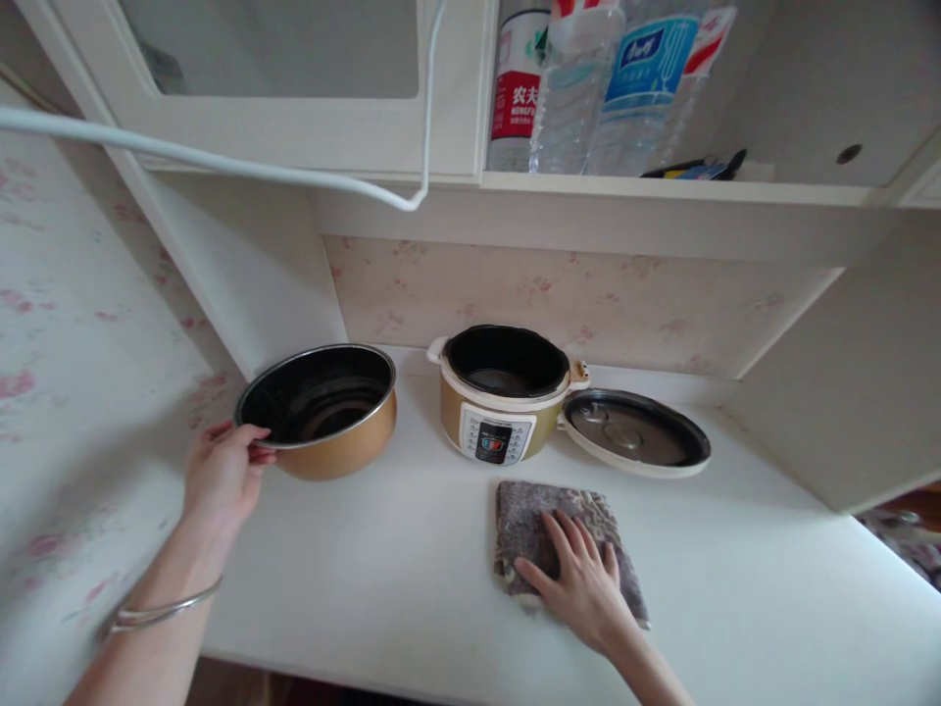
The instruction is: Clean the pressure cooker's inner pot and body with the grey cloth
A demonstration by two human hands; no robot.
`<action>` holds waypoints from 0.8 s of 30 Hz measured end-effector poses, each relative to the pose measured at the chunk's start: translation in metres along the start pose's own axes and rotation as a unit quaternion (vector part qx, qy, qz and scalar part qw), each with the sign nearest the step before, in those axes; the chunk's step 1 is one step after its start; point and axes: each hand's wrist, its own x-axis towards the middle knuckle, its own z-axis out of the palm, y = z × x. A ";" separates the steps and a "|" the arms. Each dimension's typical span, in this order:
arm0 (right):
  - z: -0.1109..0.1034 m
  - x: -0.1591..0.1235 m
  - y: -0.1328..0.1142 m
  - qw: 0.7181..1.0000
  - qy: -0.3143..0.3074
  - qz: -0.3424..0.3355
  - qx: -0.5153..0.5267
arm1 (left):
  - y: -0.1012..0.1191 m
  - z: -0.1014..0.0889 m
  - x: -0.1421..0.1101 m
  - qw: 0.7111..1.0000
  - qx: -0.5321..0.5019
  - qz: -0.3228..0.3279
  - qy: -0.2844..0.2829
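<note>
My left hand [222, 478] grips the near-left rim of a gold inner pot [345, 446] with a black inside, which hangs tilted just above the white counter [382, 579]. My right hand [580, 579] lies flat with fingers spread on a folded grey-brown cloth [525, 520] at the counter's middle. Behind the cloth stands a gold and white rice cooker [500, 417], its well dark. Its hinged lid [636, 431] lies open to the right.
A white cupboard and shelf hang overhead, with several water bottles [588, 88] on the shelf. A white cable [221, 162] runs across the upper left. A floral wall closes the left side; a white side panel [845, 392] closes the right.
</note>
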 end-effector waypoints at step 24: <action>-0.008 -0.014 0.021 0.963 -0.094 -0.186 -0.172 | -0.082 -0.021 -0.066 0.998 0.011 -0.032 -0.050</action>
